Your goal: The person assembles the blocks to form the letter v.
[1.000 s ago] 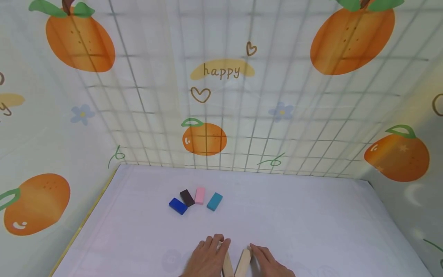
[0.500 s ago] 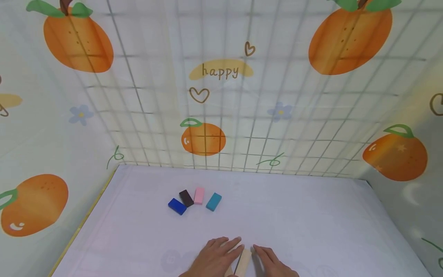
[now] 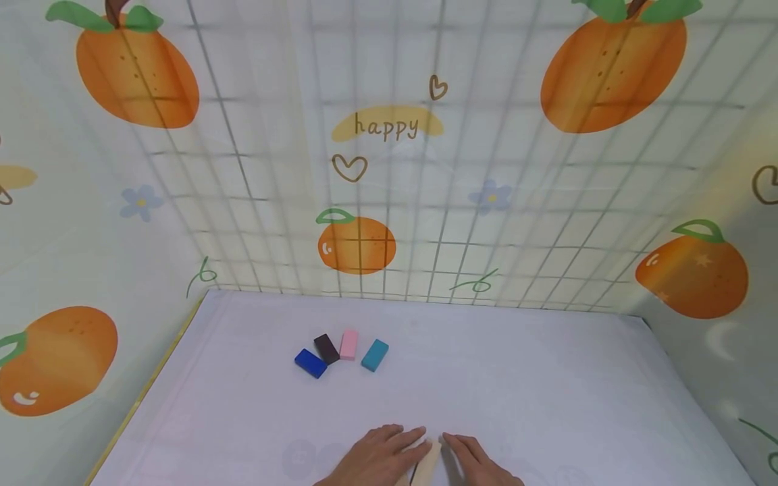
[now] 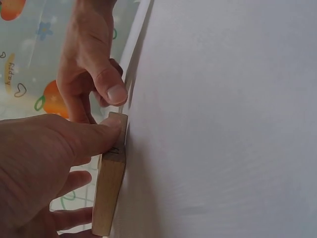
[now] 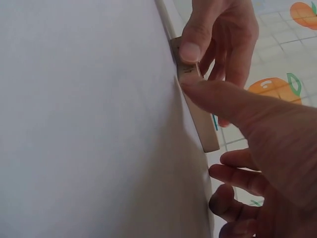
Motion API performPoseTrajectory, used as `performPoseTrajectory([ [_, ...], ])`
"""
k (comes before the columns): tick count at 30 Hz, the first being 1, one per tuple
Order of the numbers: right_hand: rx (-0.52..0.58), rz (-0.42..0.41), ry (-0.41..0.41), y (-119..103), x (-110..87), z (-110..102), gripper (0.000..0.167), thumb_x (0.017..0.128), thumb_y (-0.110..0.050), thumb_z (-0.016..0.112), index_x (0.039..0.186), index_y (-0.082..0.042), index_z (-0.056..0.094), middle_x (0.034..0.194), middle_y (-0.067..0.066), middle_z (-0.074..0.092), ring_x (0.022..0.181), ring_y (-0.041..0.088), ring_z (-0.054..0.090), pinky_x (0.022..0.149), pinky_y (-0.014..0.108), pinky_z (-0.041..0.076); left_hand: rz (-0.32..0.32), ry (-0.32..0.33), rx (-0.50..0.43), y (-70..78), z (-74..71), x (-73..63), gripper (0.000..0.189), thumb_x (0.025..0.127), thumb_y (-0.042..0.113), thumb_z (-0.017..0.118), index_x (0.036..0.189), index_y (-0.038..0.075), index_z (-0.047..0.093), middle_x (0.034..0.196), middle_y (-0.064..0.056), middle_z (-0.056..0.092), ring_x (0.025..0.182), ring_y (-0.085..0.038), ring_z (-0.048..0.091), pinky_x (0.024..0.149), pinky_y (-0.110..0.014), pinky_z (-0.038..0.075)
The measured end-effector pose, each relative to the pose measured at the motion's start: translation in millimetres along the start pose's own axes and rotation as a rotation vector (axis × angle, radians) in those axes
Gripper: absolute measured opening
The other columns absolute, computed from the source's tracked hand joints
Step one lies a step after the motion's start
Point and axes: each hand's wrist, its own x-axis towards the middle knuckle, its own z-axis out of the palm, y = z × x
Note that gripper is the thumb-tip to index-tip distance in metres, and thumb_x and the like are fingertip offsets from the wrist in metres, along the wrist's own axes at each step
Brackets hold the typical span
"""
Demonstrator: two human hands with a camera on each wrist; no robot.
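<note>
Two pale wooden blocks stand close together at the bottom of the head view, partly covered by my left hand (image 3: 381, 455). In the left wrist view, that hand's thumb presses a near end of the wood while its fingers reach along the far side of one wooden block (image 4: 108, 198). My right hand (image 3: 477, 462) lies beside the right-hand wooden block (image 3: 427, 464). Its thumb (image 5: 208, 95) touches the near end in the right wrist view, with the other fingers loosely bent and apart. Faint dark marks show on the end faces.
Farther back on the white table (image 3: 535, 378) lie small blue (image 3: 310, 363), black (image 3: 326, 349), pink (image 3: 349, 345) and teal (image 3: 375, 355) blocks. A fruit-printed curtain (image 3: 273, 223) over a wire grid closes off the back.
My left hand has shifted right, its fingers now spread over the left wooden block and reaching the right one. The gap between the two blocks has narrowed. My right hand has barely moved.
</note>
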Motion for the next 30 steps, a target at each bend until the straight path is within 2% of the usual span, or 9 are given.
performPoseTrajectory([
  [7, 0.054, -0.085, -0.024, 2.8, 2.7, -1.1, 0.094, 0.079, -0.066, 0.075, 0.142, -0.002, 0.052, 0.136, 0.011, 0.050, 0.106, 0.029, 0.062, 0.070, 0.050, 0.057, -0.005, -0.033, 0.003, 1.4, -1.4, -0.6, 0.079, 0.095, 0.073, 0.043, 0.157, 0.023, 0.039, 0.159, 0.008, 0.038, 0.140, -0.017, 0.043, 0.110, -0.041, 0.040],
  [15, 0.030, -0.120, -0.025, 4.2, 4.6, -1.1, 0.092, 0.081, -0.066, 0.074, 0.142, -0.001, 0.052, 0.135, 0.010, 0.050, 0.107, 0.024, 0.061, 0.072, 0.040, 0.057, -0.012, -0.056, -0.013, 1.1, -0.4, 1.2, 0.076, 0.095, 0.070, 0.048, 0.155, 0.022, 0.043, 0.153, 0.011, 0.046, 0.137, -0.018, 0.045, 0.110, -0.041, 0.040],
  [24, 0.014, -0.117, -0.026, 4.4, 4.7, 0.5, 0.094, 0.079, -0.066, 0.075, 0.142, 0.001, 0.052, 0.135, 0.013, 0.051, 0.104, 0.028, 0.063, 0.068, 0.044, 0.058, 0.007, -0.040, 0.037, 2.5, 1.2, 0.9, 0.076, 0.097, 0.071, 0.042, 0.157, 0.025, 0.039, 0.159, 0.010, 0.038, 0.137, -0.019, 0.046, 0.109, -0.040, 0.041],
  [30, 0.003, -0.134, -0.016, 4.3, 4.0, 0.1, 0.094, 0.080, -0.066, 0.074, 0.142, 0.001, 0.052, 0.135, 0.013, 0.051, 0.104, 0.026, 0.063, 0.069, 0.040, 0.058, 0.012, -0.049, 0.037, 2.5, 0.0, 1.4, 0.076, 0.097, 0.071, 0.043, 0.157, 0.025, 0.040, 0.159, 0.011, 0.038, 0.137, -0.020, 0.046, 0.109, -0.040, 0.041],
])
